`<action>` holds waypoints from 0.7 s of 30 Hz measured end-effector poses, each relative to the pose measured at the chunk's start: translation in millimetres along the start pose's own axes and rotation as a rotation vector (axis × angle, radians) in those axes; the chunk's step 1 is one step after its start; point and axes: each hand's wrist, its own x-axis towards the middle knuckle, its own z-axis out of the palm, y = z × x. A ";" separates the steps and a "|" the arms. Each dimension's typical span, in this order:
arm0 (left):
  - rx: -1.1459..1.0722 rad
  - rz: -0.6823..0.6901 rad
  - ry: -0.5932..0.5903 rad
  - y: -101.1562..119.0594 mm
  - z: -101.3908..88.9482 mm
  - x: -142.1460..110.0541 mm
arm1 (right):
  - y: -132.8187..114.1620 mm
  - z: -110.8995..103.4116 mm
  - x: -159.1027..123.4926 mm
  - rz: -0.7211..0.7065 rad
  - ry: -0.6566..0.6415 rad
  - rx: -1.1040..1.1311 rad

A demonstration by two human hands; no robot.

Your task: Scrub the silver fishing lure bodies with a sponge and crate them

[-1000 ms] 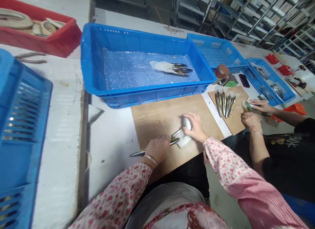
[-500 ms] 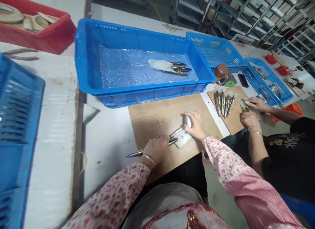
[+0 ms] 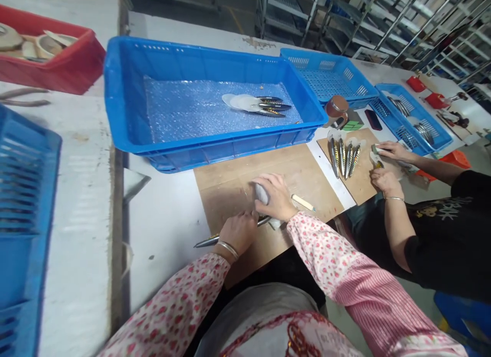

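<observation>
Gripped under the left hand (image 3: 238, 231), a slender dark piece (image 3: 207, 241) juts past the brown board's (image 3: 230, 185) left edge, while the right hand (image 3: 278, 201) clasps a whitish rounded piece (image 3: 262, 194) just beside it, a pale stick (image 3: 303, 202) lying nearer the board's right edge, beyond which a co-worker's hands (image 3: 387, 183) work.

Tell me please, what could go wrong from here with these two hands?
The right hand, gripping a rounded pale object, is close to the left hand on the slim dark piece, so it might knock the left fingers. The pale stick lies near the right sleeve, which could brush it away.
</observation>
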 end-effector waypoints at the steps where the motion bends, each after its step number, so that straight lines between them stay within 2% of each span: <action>1: 0.000 -0.009 -0.007 -0.1 -1.0 -0.6 | -1.4 1.3 2.9 0.030 0.040 0.019; 4: -0.063 -0.064 -0.041 2.5 -3.7 -5.1 | 15.8 -11.8 2.1 0.275 0.308 0.032; 6: -0.210 -0.085 -0.075 8.9 -5.3 -9.4 | 35.1 -27.3 -4.3 0.386 0.418 0.005; 8: -0.387 -0.083 -0.086 18.8 -5.9 -12.7 | 49.1 -38.6 -10.9 0.389 0.380 -0.039; 10: -0.490 -0.096 -0.070 29.4 -4.1 -14.1 | 51.9 -41.4 -16.3 0.392 0.267 -0.103; 12: -0.509 -0.126 -0.051 37.2 0.1 -13.6 | 43.0 -36.7 -21.9 0.461 0.181 -0.165; 15: -0.511 -0.137 -0.039 40.2 8.4 -11.5 | 15.5 -24.6 -34.6 0.531 0.119 -0.196; 18: -0.543 -0.124 -0.043 37.3 13.9 -10.3 | -7.1 -18.6 -45.3 0.449 0.066 -0.159; 21: -0.541 -0.116 -0.044 36.1 14.4 -10.4 | -6.3 -23.1 -41.4 0.439 0.039 -0.175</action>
